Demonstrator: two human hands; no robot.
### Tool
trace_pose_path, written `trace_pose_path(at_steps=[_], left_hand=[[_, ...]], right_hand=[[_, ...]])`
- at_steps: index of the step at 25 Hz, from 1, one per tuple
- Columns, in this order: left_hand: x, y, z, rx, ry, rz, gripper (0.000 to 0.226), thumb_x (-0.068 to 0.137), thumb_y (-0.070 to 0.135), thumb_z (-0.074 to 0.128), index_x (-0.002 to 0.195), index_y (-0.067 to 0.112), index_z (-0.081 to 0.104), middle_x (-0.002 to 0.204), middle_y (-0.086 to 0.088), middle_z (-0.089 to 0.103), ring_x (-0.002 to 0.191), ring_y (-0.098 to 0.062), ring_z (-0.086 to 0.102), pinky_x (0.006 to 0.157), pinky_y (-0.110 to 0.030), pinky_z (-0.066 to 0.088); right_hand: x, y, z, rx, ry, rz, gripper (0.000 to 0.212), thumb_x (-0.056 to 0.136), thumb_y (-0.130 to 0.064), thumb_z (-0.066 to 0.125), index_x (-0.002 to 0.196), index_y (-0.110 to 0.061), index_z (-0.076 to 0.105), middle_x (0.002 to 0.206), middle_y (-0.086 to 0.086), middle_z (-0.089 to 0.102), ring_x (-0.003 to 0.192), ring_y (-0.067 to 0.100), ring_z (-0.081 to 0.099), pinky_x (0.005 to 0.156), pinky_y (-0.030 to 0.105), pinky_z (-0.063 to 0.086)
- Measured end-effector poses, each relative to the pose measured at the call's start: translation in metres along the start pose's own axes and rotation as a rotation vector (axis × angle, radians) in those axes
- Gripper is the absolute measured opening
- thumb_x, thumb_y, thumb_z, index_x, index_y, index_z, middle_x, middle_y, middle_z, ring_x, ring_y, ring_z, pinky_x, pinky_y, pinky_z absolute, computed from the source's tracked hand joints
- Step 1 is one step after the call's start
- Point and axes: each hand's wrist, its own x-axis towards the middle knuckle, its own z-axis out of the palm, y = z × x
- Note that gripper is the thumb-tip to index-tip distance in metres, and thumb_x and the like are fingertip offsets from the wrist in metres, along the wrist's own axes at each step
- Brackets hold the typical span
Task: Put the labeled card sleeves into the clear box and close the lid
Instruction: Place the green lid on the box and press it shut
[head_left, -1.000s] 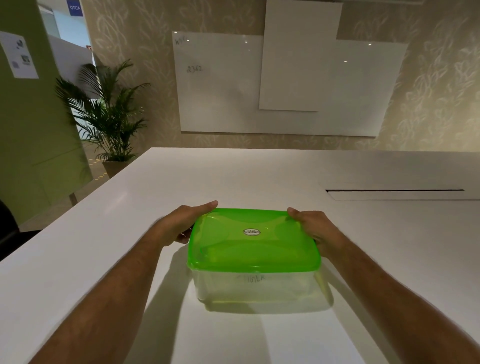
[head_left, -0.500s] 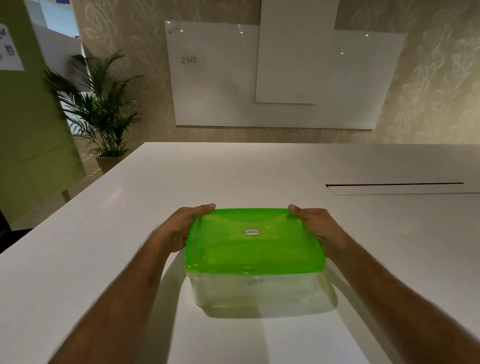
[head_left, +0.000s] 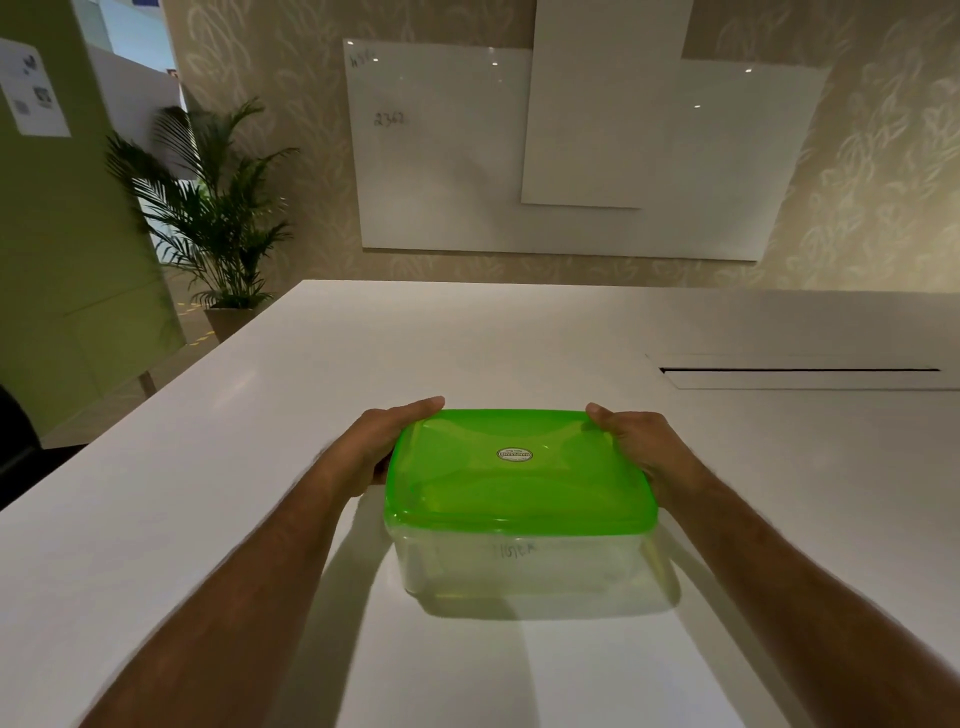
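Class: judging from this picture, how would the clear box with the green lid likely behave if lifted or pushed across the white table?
The clear box looks like thin plastic, so probably light and slightly flexible. Its wide, low shape makes tipping unlikely. On the smooth table it would likely slide easily.

The lid is translucent green plastic, smooth and glossy, with a small oval sticker at its middle. Under it the box is clear plastic — slightly cloudy. The table is white, smooth, faintly sheened; the whiteboard behind is glossy.
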Motion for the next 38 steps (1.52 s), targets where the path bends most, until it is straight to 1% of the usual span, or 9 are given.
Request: trace_pose_path(at_steps=[5,7,9,12,16,20,31,35,38], left_hand=[[-0.026,-0.008,0.002,0.018,0.054,0.012,0.079,0.055,0.065,0.082,0.109,0.008,0.074,0.106,-0.024,0.071,0.094,-0.037,0.069,0.094,-0.05,0.053],[-0.037,-0.013,-0.001,0.038,0.066,-0.007,0.09,0.049,0.067,0.084,0.109,0.001,0.071,0.091,-0.018,0.066,0.081,-0.03,0.062,0.084,-0.046,0.056],[-0.051,-0.015,-0.004,0.081,0.066,-0.021,0.087,0.044,0.07,0.085,0.094,0.0,0.071,0.073,-0.011,0.059,0.065,-0.023,0.052,0.063,-0.035,0.047],[-0.071,-0.018,-0.006,0.16,0.042,-0.053,0.067,0.04,0.072,0.084,0.062,0.013,0.062,0.051,-0.004,0.05,0.042,-0.018,0.038,0.045,-0.023,0.032],[-0.096,-0.024,-0.007,0.21,0.003,-0.101,0.059,0.041,0.071,0.085,0.044,0.021,0.053,0.056,-0.012,0.062,0.041,-0.02,0.044,0.041,-0.022,0.036],[-0.109,-0.028,-0.005,0.185,-0.053,-0.136,0.055,0.042,0.064,0.088,0.05,0.016,0.064,0.064,-0.015,0.068,0.042,-0.017,0.046,0.041,-0.022,0.038],[-0.11,-0.038,0.005,-0.025,0.044,-0.112,0.045,0.039,0.05,0.089,0.041,0.015,0.061,0.054,-0.012,0.063,0.037,-0.014,0.044,0.039,-0.02,0.036],[-0.111,-0.039,0.005,-0.046,0.037,-0.103,0.044,0.042,0.047,0.088,0.037,0.015,0.059,0.051,-0.01,0.06,0.037,-0.014,0.044,0.039,-0.021,0.036],[-0.113,-0.038,0.007,-0.056,0.039,-0.095,0.045,0.041,0.047,0.088,0.035,0.015,0.057,0.049,-0.009,0.059,0.036,-0.014,0.043,0.039,-0.021,0.036]], right_hand=[[-0.003,0.0,0.0,0.008,-0.012,-0.018,0.038,0.086,-0.023,0.073,0.094,0.014,0.068,0.066,0.016,0.068,0.044,0.018,0.064,0.044,0.027,0.054],[-0.002,0.0,0.0,0.012,-0.011,-0.024,0.04,0.086,-0.024,0.073,0.096,0.014,0.068,0.073,0.02,0.07,0.054,0.024,0.065,0.058,0.034,0.057],[-0.002,0.0,0.0,0.004,-0.01,-0.032,0.043,0.085,-0.025,0.073,0.099,0.016,0.067,0.085,0.025,0.067,0.065,0.028,0.063,0.071,0.041,0.054],[-0.004,-0.001,-0.001,-0.037,-0.005,-0.042,0.044,0.086,-0.027,0.073,0.099,0.015,0.068,0.087,0.025,0.068,0.068,0.029,0.064,0.07,0.041,0.055],[-0.007,-0.004,0.0,-0.063,0.006,-0.041,0.044,0.086,-0.028,0.073,0.099,0.014,0.068,0.085,0.022,0.068,0.063,0.027,0.064,0.063,0.035,0.055],[-0.009,-0.004,0.0,-0.083,0.009,-0.066,0.047,0.087,-0.028,0.073,0.101,0.016,0.066,0.087,0.024,0.065,0.067,0.028,0.061,0.067,0.037,0.052],[-0.005,-0.002,-0.002,-0.063,-0.002,-0.073,0.044,0.086,-0.025,0.073,0.1,0.016,0.067,0.089,0.025,0.067,0.07,0.029,0.063,0.073,0.042,0.053],[-0.004,-0.001,-0.001,-0.069,0.006,-0.07,0.039,0.086,-0.026,0.074,0.095,0.012,0.069,0.074,0.016,0.068,0.052,0.02,0.063,0.052,0.027,0.054],[-0.004,-0.001,-0.001,-0.061,0.007,-0.061,0.04,0.086,-0.026,0.074,0.096,0.012,0.068,0.081,0.02,0.069,0.061,0.025,0.064,0.062,0.034,0.056]])
